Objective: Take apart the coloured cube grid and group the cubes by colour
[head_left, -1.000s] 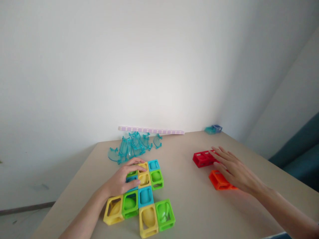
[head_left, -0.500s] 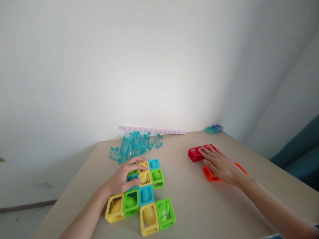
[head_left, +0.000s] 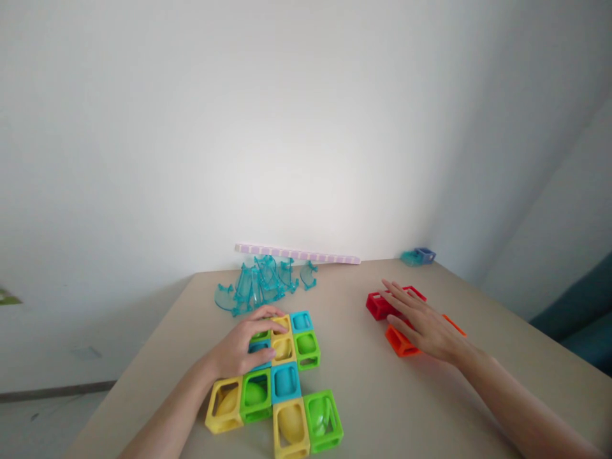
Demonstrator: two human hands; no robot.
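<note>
My left hand (head_left: 241,344) rests on the left side of a flat group of cube-shaped toy blocks (head_left: 285,380). These are open-framed and coloured yellow, green and blue, with curved parts inside several of them. Its thumb and fingers are apart and lie over the upper blocks, hiding some. To the right, my right hand (head_left: 423,322) is open, palm down with fingers stretched. It lies over a red rectangular frame block (head_left: 379,308) and an orange frame block (head_left: 400,341), covering parts of both. Whether the palm touches them I cannot tell.
Several translucent teal curved pieces (head_left: 261,282) lie in a heap behind the blocks. A long pale-purple strip (head_left: 299,254) lies along the white wall. A blue block (head_left: 425,255) and a teal piece (head_left: 411,258) sit at the table's (head_left: 344,357) far right corner.
The view has shifted slightly. My right hand and the orange block have moved a little left relative to the red block. My left hand stays on the coloured blocks.
</note>
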